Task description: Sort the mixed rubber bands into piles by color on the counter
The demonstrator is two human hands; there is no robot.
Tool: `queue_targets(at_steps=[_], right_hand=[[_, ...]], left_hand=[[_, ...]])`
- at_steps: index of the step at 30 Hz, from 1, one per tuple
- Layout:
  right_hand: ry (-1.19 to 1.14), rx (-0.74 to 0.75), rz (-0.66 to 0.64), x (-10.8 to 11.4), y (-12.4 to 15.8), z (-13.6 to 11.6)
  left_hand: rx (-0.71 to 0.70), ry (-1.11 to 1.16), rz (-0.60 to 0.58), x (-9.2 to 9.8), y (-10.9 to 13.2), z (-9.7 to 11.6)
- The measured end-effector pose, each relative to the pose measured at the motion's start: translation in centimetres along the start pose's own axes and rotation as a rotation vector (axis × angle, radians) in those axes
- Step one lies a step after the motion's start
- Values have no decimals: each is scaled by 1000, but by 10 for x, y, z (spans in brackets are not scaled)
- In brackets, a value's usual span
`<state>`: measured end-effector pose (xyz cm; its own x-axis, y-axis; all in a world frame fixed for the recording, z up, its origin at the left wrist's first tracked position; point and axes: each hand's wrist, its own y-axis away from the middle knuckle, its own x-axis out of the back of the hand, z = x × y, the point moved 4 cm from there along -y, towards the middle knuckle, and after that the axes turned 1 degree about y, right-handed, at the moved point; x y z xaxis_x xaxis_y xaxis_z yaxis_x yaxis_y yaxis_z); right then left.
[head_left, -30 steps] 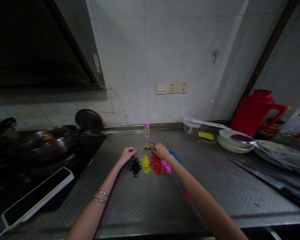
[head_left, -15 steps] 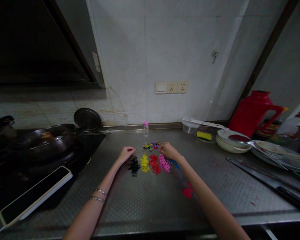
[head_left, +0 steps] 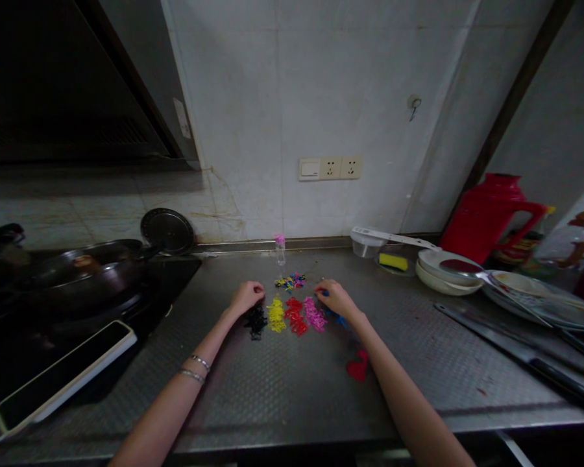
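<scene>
My left hand (head_left: 248, 296) is closed just above the pile of black rubber bands (head_left: 257, 322); whatever its fingers may hold is hidden. Between the fingers of my right hand (head_left: 335, 297) shows a bit of blue, seemingly small rubber bands (head_left: 325, 293). Partly under that wrist lies a blue pile (head_left: 339, 320). Separate piles of yellow bands (head_left: 276, 315), red bands (head_left: 296, 316) and pink bands (head_left: 314, 314) form a row between the hands. A mixed-colour heap (head_left: 291, 281) sits behind them, in front of a clear bottle with a pink cap (head_left: 280, 250).
A red heart-shaped piece (head_left: 357, 367) lies by my right forearm. To the left are a phone (head_left: 65, 376) and a pan (head_left: 87, 275). Rightward stand a yellow sponge (head_left: 392, 262), stacked bowls (head_left: 448, 279), a long knife-like tool (head_left: 501, 344) and a red thermos (head_left: 486, 217).
My right hand has drawn back from the mixed heap, moving right toward the blue pile, with blue showing in its fingers. My left hand stays by the black pile. The view shifts slightly.
</scene>
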<state>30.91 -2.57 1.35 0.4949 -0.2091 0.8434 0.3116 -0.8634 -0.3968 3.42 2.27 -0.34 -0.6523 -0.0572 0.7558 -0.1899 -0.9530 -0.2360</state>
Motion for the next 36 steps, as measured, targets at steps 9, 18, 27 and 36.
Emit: queue_targets(at_steps=[9,18,27,36], right_hand=[[56,-36,-29,2,5,2],[93,-63,-31,6,7,4],[78,-69,-28,8,7,6],[85,-71,-36,4,8,7]], left_hand=[[-130,-113,-48,-14,-34,26],[-57,-241,-127,-26,-39,24],[-52,-115,-124,-23,-41,21],[-128,32,-63,-1,-28,12]])
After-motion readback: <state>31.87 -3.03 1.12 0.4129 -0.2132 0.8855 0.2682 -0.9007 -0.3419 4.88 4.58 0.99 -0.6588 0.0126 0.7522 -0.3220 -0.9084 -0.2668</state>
